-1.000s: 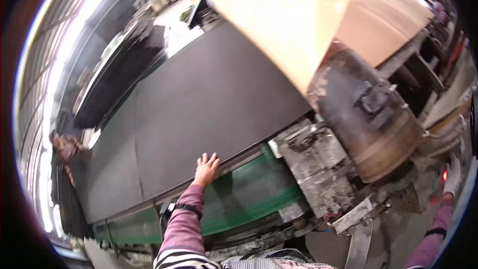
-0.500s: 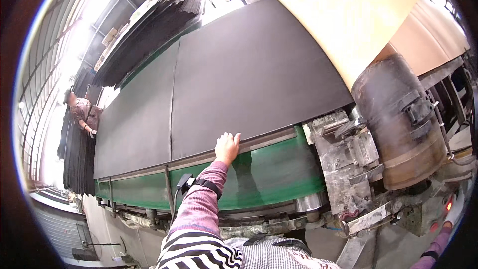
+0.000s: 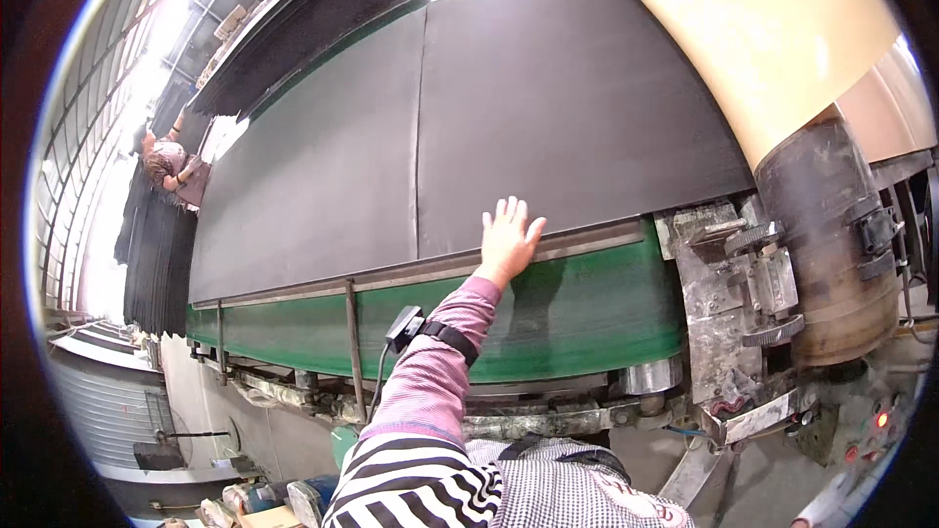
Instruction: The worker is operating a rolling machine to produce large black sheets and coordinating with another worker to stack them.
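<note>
My bare left hand (image 3: 511, 240) is open, fingers spread, at the near edge of a large flat black sheet (image 3: 567, 98); fingertips overlap the sheet's edge, and I cannot tell how firmly they touch. A second black sheet (image 3: 313, 156) lies to the left, meeting the first along a narrow seam. Both rest on a green conveyor belt (image 3: 597, 318). At the lower right edge, a whitish glove on my right hand (image 3: 829, 501) shows faintly below a control panel (image 3: 875, 430) with a lit red light; its fingers are unclear.
A wide cream sheet (image 3: 773, 29) runs down to a dark roller (image 3: 827, 235) at the right. Metal brackets and gear wheels (image 3: 743, 284) sit at the belt's end. Stacked black sheets (image 3: 323, 20) stand beyond the belt. Another person (image 3: 171, 161) stands at the far left.
The view has shifted, and the black sheets and roller appear further right. My left hand has opened its fingers wider. My right hand has dropped away from the control panel.
</note>
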Action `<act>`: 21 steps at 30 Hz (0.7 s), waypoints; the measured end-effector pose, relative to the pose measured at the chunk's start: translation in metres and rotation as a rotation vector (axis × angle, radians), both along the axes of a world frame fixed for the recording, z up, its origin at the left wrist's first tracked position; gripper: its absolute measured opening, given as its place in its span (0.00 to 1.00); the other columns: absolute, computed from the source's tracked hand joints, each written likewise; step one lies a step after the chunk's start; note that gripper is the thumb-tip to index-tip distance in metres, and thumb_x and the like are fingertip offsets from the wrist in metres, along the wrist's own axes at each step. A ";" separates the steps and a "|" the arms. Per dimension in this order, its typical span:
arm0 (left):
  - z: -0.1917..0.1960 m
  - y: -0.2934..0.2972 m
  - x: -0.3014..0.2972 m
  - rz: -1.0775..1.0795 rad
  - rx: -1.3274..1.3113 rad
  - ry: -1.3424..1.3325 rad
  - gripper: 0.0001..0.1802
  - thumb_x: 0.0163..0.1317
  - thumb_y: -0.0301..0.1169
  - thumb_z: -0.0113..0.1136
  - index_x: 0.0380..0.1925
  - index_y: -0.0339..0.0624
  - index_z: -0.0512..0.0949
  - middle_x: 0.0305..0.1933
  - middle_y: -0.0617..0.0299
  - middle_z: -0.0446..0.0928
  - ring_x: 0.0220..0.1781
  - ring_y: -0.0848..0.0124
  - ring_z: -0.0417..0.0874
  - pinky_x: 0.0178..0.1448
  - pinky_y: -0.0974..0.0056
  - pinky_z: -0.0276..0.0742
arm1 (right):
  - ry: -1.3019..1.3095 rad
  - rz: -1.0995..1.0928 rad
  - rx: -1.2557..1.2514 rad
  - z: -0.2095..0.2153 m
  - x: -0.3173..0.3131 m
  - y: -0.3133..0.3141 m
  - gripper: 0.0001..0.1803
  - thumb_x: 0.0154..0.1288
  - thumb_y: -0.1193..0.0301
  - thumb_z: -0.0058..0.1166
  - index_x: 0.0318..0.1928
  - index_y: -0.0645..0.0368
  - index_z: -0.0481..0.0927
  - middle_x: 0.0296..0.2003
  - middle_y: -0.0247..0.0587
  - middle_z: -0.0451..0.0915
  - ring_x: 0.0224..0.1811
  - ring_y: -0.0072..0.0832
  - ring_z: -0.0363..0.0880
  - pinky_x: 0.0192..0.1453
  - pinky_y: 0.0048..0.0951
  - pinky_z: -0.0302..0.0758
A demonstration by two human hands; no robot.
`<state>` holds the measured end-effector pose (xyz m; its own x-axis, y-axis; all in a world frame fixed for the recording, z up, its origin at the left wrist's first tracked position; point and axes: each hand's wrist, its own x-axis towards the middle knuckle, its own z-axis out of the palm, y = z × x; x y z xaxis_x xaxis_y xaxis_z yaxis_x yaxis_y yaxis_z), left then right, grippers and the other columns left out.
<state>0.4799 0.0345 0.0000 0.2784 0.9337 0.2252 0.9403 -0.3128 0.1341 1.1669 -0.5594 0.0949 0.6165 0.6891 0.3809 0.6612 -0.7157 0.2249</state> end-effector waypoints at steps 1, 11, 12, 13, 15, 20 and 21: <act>0.001 0.000 -0.024 0.068 0.020 0.148 0.36 0.70 0.54 0.44 0.64 0.33 0.65 0.71 0.43 0.62 0.73 0.49 0.60 0.72 0.38 0.54 | 0.029 -0.181 -0.280 -0.010 -0.047 -0.019 0.23 0.72 0.57 0.45 0.61 0.55 0.75 0.61 0.46 0.74 0.64 0.36 0.72 0.67 0.32 0.68; 0.015 0.015 -0.058 0.229 -0.270 0.195 0.42 0.70 0.59 0.39 0.59 0.23 0.69 0.64 0.33 0.68 0.66 0.45 0.70 0.70 0.41 0.59 | 0.780 -0.146 -0.499 -0.114 -0.333 -0.035 0.16 0.62 0.60 0.50 0.42 0.56 0.84 0.40 0.56 0.82 0.43 0.48 0.82 0.48 0.44 0.78; 0.018 0.020 -0.055 0.161 -0.295 0.276 0.37 0.71 0.56 0.39 0.61 0.31 0.70 0.64 0.35 0.68 0.64 0.45 0.72 0.70 0.44 0.62 | 1.005 -0.234 -0.392 -0.117 -0.348 -0.024 0.20 0.64 0.60 0.48 0.49 0.57 0.83 0.45 0.64 0.80 0.48 0.53 0.80 0.51 0.46 0.76; 0.020 0.023 -0.060 0.013 -0.378 0.149 0.33 0.72 0.54 0.39 0.62 0.37 0.70 0.66 0.38 0.67 0.64 0.46 0.71 0.69 0.45 0.63 | 0.971 -0.171 -0.324 -0.119 -0.363 -0.015 0.16 0.61 0.63 0.48 0.41 0.59 0.83 0.36 0.60 0.80 0.41 0.51 0.81 0.46 0.47 0.75; 0.027 0.030 -0.107 -0.159 -0.329 -0.173 0.22 0.72 0.48 0.43 0.56 0.50 0.76 0.62 0.45 0.72 0.60 0.48 0.76 0.64 0.50 0.71 | 0.945 -0.110 -0.204 -0.118 -0.387 -0.004 0.12 0.57 0.67 0.48 0.32 0.61 0.82 0.27 0.55 0.80 0.33 0.49 0.81 0.39 0.46 0.75; 0.022 -0.005 -0.326 0.546 -0.051 -0.180 0.31 0.67 0.53 0.49 0.23 0.33 0.81 0.35 0.41 0.80 0.39 0.45 0.80 0.46 0.46 0.73 | 1.240 -0.350 0.042 -0.092 -0.430 -0.004 0.14 0.57 0.62 0.50 0.34 0.59 0.82 0.28 0.53 0.81 0.33 0.50 0.80 0.37 0.42 0.75; 0.019 -0.016 -0.371 0.576 0.001 -0.082 0.33 0.67 0.53 0.49 0.22 0.31 0.79 0.32 0.39 0.79 0.38 0.45 0.79 0.45 0.45 0.72 | 1.210 -0.392 0.061 -0.083 -0.439 -0.005 0.15 0.58 0.61 0.50 0.35 0.59 0.82 0.29 0.52 0.81 0.33 0.50 0.80 0.38 0.41 0.76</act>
